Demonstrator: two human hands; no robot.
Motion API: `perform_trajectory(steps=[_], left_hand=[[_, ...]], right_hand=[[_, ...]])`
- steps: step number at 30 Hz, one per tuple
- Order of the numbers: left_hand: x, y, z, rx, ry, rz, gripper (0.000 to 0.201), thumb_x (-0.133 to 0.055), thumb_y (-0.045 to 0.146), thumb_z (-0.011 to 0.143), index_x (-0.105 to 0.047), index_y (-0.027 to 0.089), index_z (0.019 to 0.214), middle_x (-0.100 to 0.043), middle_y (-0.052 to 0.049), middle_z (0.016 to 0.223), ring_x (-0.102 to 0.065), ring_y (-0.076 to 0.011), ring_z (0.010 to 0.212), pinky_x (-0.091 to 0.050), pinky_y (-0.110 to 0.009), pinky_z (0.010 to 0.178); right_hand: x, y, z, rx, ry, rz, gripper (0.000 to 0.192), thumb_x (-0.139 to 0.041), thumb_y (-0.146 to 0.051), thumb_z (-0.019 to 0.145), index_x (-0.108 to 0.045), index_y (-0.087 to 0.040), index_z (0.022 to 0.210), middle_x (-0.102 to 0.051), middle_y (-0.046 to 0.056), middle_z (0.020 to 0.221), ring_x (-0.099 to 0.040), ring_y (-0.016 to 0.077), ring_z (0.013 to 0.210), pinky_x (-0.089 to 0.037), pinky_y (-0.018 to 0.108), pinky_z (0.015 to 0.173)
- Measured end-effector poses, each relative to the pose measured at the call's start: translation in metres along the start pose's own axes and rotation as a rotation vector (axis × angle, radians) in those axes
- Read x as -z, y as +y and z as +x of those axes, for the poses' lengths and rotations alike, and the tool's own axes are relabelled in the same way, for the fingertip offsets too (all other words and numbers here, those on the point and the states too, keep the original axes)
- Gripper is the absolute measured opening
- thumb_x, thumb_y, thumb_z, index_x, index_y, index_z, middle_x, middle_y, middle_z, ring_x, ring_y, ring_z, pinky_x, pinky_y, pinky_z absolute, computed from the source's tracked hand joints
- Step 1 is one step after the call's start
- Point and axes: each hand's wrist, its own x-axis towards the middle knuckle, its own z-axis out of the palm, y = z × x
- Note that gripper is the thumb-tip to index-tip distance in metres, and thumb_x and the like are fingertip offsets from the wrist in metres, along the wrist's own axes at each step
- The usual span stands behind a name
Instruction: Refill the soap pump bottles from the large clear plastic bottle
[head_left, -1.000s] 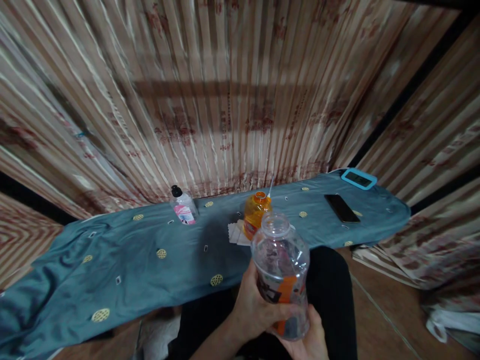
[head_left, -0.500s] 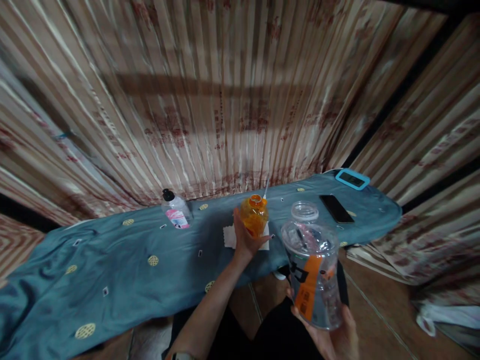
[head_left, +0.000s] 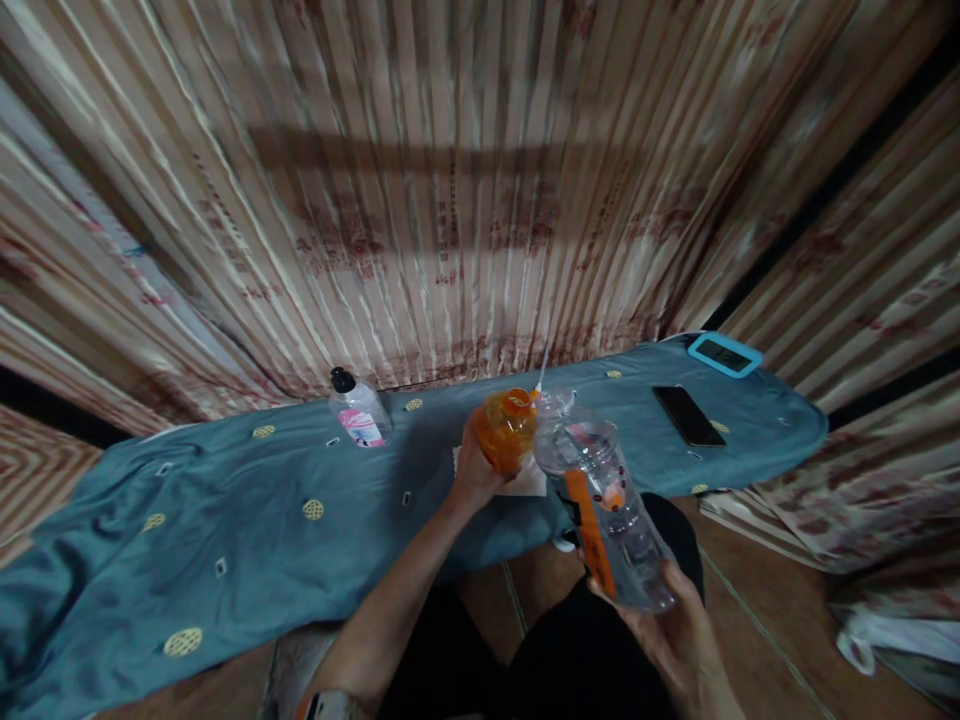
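My left hand (head_left: 478, 462) is wrapped round an orange see-through bottle (head_left: 504, 438) with an open round mouth, held over a white tissue (head_left: 531, 480). A thin pale stick (head_left: 544, 368) rises beside its neck. With my right hand (head_left: 671, 622) I grip the lower part of a large clear plastic bottle (head_left: 626, 525) with an orange and black label. The clear bottle leans left, its mouth close to the orange bottle's mouth. Whether the two mouths touch, I cannot tell.
A pump-style bottle (head_left: 361, 408) with a black top and pink label stands left on the blue cloth (head_left: 255, 530). To the right lie a black phone (head_left: 688, 416) and a blue-framed device (head_left: 725, 354). A striped curtain (head_left: 420, 200) hangs behind.
The clear bottle has swung from nearly upright to tilted, its neck moving left towards the orange bottle. The orange bottle leans slightly to the right. My view has shifted a little.
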Motion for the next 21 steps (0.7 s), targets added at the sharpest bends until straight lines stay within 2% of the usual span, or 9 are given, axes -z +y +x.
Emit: perform_trajectory(steps=[3, 5, 7, 12, 16, 21], left_hand=[[0.004, 0.003, 0.002, 0.014, -0.057, 0.002, 0.092, -0.096, 0.026, 0.059, -0.060, 0.023, 0.144, -0.071, -0.013, 0.145, -0.068, -0.0405, 0.138, -0.053, -0.063, 0.124], [0.004, 0.002, 0.002, 0.042, -0.081, 0.003, 0.094, -0.097, 0.030, 0.060, -0.058, 0.023, 0.146, -0.069, -0.014, 0.149, -0.066, -0.0405, 0.141, -0.051, -0.061, 0.126], [0.004, -0.001, 0.002, 0.070, -0.093, 0.009, 0.095, -0.098, 0.032, 0.060, -0.057, 0.022, 0.146, -0.069, -0.015, 0.150, -0.064, -0.0407, 0.143, -0.050, -0.060, 0.127], [0.002, -0.008, 0.001, 0.073, -0.111, 0.002, 0.101, -0.100, 0.030, 0.058, -0.053, 0.022, 0.147, -0.066, -0.016, 0.151, -0.062, -0.0410, 0.145, -0.047, -0.060, 0.129], [0.001, -0.012, 0.000, 0.070, -0.129, 0.007, 0.100, -0.097, 0.028, 0.060, -0.050, 0.018, 0.148, -0.065, -0.018, 0.150, -0.063, -0.0412, 0.144, -0.048, -0.061, 0.128], [0.000, -0.016, -0.003, 0.079, -0.115, 0.026, 0.102, -0.098, 0.028, 0.060, -0.049, 0.022, 0.150, -0.065, -0.016, 0.151, -0.064, -0.0401, 0.142, -0.051, -0.063, 0.124]], right_hand=[[0.009, 0.001, 0.006, 0.081, -0.055, -0.060, 0.058, -0.098, -0.056, 0.074, -0.081, -0.034, 0.125, -0.081, 0.010, 0.124, -0.077, 0.0393, 0.117, -0.058, 0.070, 0.110], [0.012, -0.002, 0.006, 0.115, -0.079, -0.096, 0.059, -0.095, -0.055, 0.078, -0.079, -0.034, 0.131, -0.081, 0.010, 0.123, -0.074, 0.0404, 0.126, -0.058, 0.070, 0.110], [0.013, -0.009, 0.006, 0.088, -0.100, -0.128, 0.062, -0.096, -0.052, 0.077, -0.078, -0.034, 0.134, -0.081, 0.010, 0.122, -0.072, 0.0409, 0.131, -0.057, 0.070, 0.112], [0.011, -0.018, 0.004, 0.074, -0.010, -0.166, 0.063, -0.098, -0.056, 0.072, -0.080, -0.033, 0.128, -0.081, 0.010, 0.123, -0.077, 0.0382, 0.118, -0.059, 0.067, 0.110], [-0.002, -0.019, 0.001, 0.089, 0.090, -0.152, 0.066, -0.098, -0.064, 0.065, -0.082, -0.034, 0.121, -0.081, 0.009, 0.122, -0.080, 0.0365, 0.104, -0.058, 0.069, 0.109], [-0.015, -0.030, -0.003, 0.054, 0.097, -0.178, 0.066, -0.105, -0.058, 0.052, -0.085, -0.030, 0.109, -0.082, 0.010, 0.114, -0.080, 0.0358, 0.098, -0.061, 0.067, 0.105]])
